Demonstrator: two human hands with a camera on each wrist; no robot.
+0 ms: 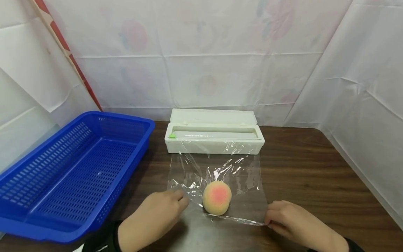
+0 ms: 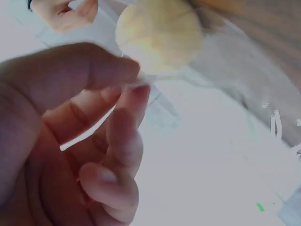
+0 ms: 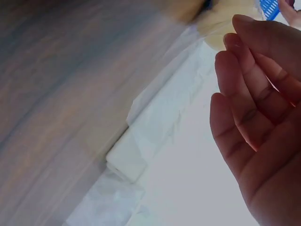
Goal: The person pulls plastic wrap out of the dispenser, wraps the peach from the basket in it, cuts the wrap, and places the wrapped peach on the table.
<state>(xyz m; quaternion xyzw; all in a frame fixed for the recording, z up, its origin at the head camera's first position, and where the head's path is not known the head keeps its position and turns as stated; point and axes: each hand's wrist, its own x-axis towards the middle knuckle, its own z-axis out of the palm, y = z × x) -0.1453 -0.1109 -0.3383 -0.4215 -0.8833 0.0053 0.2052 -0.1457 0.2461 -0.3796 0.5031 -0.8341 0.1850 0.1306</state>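
Note:
A sheet of clear plastic wrap (image 1: 242,178) stretches from the white wrap dispenser (image 1: 214,147) toward me. By the wrap's front edge sits a peach (image 1: 217,198), yellowish with a pink patch on top. To the peach's left, my left hand (image 1: 155,217) pinches the wrap between thumb and fingertips, as the left wrist view shows close up. On the other side my right hand (image 1: 296,224) pinches the front right corner, its thumb and index fingertip together. Between the hands the front edge is pulled into a shiny fold that runs just in front of the peach.
A blue plastic basket (image 1: 85,175) stands on the left of the dark wooden table (image 1: 302,164). The dispenser's lid (image 1: 214,116) is raised, and a small green slider (image 1: 172,135) sits on its left end. White patterned cloth (image 1: 204,70) hangs behind and at both sides.

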